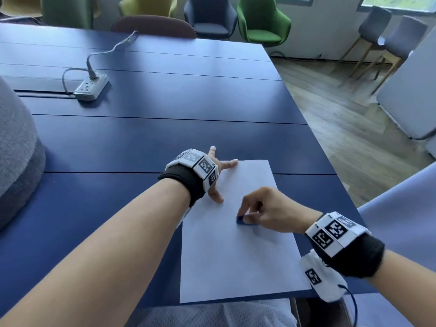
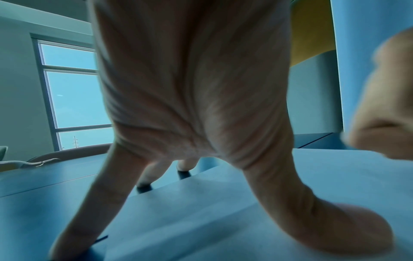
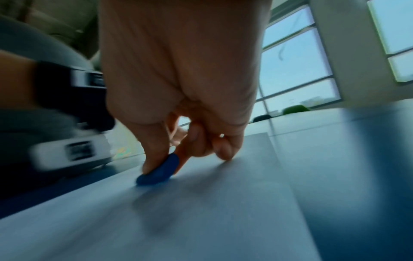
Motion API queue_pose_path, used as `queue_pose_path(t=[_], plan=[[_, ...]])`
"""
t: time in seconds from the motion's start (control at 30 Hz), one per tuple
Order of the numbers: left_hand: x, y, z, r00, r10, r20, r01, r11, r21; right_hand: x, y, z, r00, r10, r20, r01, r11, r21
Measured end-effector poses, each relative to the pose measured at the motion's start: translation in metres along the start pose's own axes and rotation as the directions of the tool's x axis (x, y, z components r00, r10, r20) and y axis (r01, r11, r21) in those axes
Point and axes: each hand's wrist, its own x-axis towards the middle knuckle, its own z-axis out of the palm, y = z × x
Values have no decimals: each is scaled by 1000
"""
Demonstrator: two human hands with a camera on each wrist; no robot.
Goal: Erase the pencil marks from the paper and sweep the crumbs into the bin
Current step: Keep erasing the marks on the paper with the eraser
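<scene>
A white sheet of paper (image 1: 236, 256) lies on the blue table (image 1: 141, 142) near its front right corner. My left hand (image 1: 218, 175) presses down on the sheet's top left part with straight, spread fingers (image 2: 96, 203). My right hand (image 1: 264, 208) pinches a small blue eraser (image 1: 244, 220) between thumb and fingers, its lower end touching the middle of the paper (image 3: 201, 211). In the right wrist view the eraser (image 3: 159, 170) is tilted against the sheet. No pencil marks or crumbs show clearly. No bin is in view.
A white power strip (image 1: 90, 87) with a grey cable sits at the table's far left. A grey rounded object (image 1: 16, 149) stands at the left edge. Chairs (image 1: 262, 22) line the far side, and the table's right edge drops to wooden floor (image 1: 342, 128).
</scene>
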Motion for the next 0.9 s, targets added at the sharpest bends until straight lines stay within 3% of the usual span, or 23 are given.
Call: queue_pose_path(t=[0.07,0.1,0.23,0.3,0.4,0.43,0.53,0.6,0.73,0.77,0.9], plan=[[-2,0,-1,1000,0,0,0,1000,4,-8,-6,4,992,-11,126,14,1000,-24],[-2,1,-1,1000,-2,0,2,1000,8,-8,-6,3,994,-12,111,17,999,-38],[0,1,0,1000,-18,-8,18,999,28,4,4,0,987,29,-157,-27,999,19],[0,1,0,1000,-20,-19,21,999,48,-4,0,7,995,-2,-98,4,1000,21],[-1,2,-1,1000,-19,-19,20,998,66,-17,-13,16,994,-19,104,25,998,-56],[-1,3,-2,1000,-19,-22,21,997,71,-15,-14,14,995,-13,103,21,997,-75],[1,2,-2,999,-17,-36,20,996,82,-4,-8,4,998,26,-58,-28,999,-39],[2,2,-1,999,-14,-48,18,996,89,-7,-6,7,995,24,-97,-26,1000,-14],[5,0,0,998,-7,-62,13,995,97,-29,-19,26,990,-36,135,41,999,-32],[6,0,0,998,-6,-69,12,995,97,-28,-20,24,989,-40,141,47,998,-50],[6,-1,1,996,2,-85,6,995,98,-3,-15,7,994,33,-101,-39,998,-54]])
